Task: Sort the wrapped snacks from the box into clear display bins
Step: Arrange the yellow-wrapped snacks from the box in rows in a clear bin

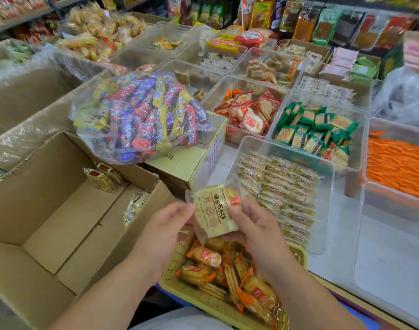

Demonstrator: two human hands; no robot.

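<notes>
Now the left hand (166,225) and right hand (253,226) pinch one pale snack (214,211) by its side edges, label up, just left of the bin (328,206), likely matching it to the packs (282,184) there, while the box (49,186) farther left of the bin looks nearly empty.

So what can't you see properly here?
Head view only.
The snack: its sides are partly hidden by the left hand and right hand holding it.
The basket: partly covered by both arms.
The box: cut off by the left and bottom edges.
The shelf packets: blurred, labels unreadable.
</notes>
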